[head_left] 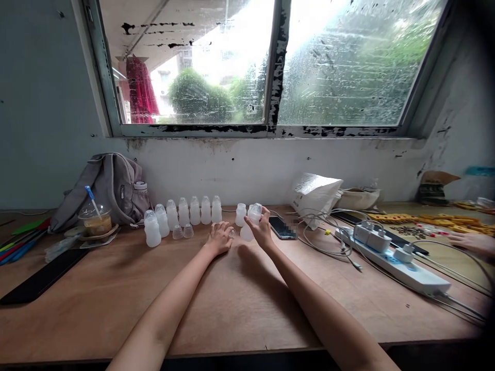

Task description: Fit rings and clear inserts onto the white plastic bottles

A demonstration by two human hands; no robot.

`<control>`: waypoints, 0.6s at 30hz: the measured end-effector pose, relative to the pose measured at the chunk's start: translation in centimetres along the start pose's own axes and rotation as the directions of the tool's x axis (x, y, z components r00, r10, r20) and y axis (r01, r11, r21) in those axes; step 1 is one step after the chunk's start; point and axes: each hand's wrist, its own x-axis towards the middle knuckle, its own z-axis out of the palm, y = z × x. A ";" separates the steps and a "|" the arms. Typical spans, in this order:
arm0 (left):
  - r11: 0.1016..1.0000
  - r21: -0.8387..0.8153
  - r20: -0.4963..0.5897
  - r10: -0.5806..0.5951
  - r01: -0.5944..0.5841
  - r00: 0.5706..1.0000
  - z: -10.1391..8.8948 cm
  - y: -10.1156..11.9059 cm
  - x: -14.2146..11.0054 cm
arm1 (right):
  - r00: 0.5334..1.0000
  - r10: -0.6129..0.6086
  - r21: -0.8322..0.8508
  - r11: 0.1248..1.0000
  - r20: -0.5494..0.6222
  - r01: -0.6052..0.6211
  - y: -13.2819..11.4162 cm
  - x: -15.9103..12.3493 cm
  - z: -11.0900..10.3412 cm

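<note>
My right hand (263,228) is wrapped round a translucent white baby bottle (247,233), held upright by its upper part at the middle of the table. Low on the tabletop, my left hand (220,238) curls over a small clear cap (232,233), mostly hidden by the fingers. Just behind the held bottle stands another baby bottle (241,215), apparently without a dome on top. Several capped baby bottles (195,211) form a curved row to the left. Two loose clear caps, a left cap (177,232) and a right cap (188,231), lie in front of that row.
A phone (283,228), tangled cables (325,242) and a white power strip (398,265) lie to the right. Another person's hand (474,242) is at far right. On the left are a grey backpack (112,185), a drink cup (95,221) and a black flat object (44,275).
</note>
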 end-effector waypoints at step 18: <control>0.990 -0.014 -0.166 -0.138 0.137 0.976 -1.4 -3.8 0.0 | 1.000 0.022 -0.003 1.000 0.013 -0.022 0.7 -0.1 0.7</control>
